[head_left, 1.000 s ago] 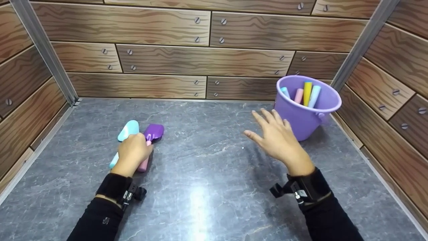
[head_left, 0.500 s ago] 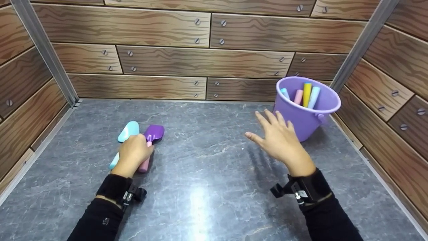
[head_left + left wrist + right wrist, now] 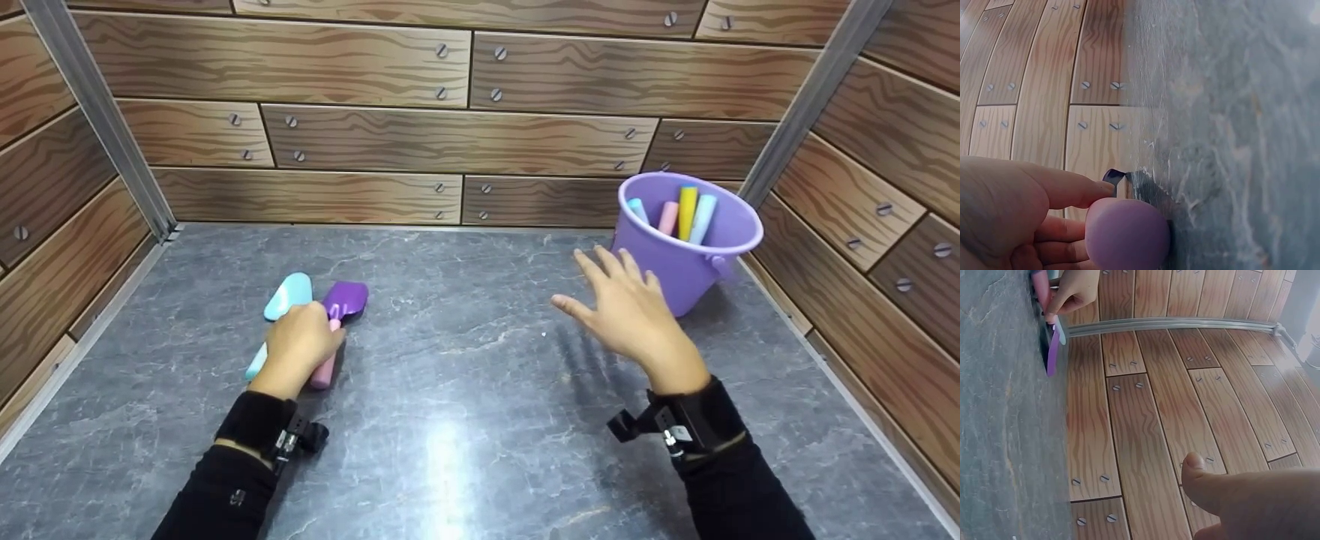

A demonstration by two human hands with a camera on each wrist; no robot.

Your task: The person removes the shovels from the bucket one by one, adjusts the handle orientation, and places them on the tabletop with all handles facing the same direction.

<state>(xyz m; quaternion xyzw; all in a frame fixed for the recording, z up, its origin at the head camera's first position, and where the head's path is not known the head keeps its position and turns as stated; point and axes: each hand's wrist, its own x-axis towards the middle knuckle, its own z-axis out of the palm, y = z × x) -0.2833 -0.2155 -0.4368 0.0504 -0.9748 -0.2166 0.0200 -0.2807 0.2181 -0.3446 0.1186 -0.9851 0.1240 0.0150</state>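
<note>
My left hand (image 3: 301,337) pinches the pink handle of a toy shovel (image 3: 346,298) with a purple blade, which lies on the grey surface. In the left wrist view, the thumb presses the near side of the shovel's handle (image 3: 1129,233) while the other fingers curl behind it. Just left of this hand lies a light blue toy shovel (image 3: 291,295), its middle hidden by the hand. My right hand (image 3: 630,319) hovers with fingers spread, holding nothing, in front of a purple bucket (image 3: 660,274). Only its thumb and edge (image 3: 1264,500) show in the right wrist view.
Several handles stand up inside the bucket, among them a yellow handle (image 3: 687,214) and a pink handle (image 3: 668,217). Wood-patterned walls (image 3: 360,135) enclose the marbled grey surface (image 3: 450,322) at the back and both sides.
My right hand has drifted slightly to the right, fingers still spread. The left hand stays at the purple shovel, and both shovels lie where they were.
</note>
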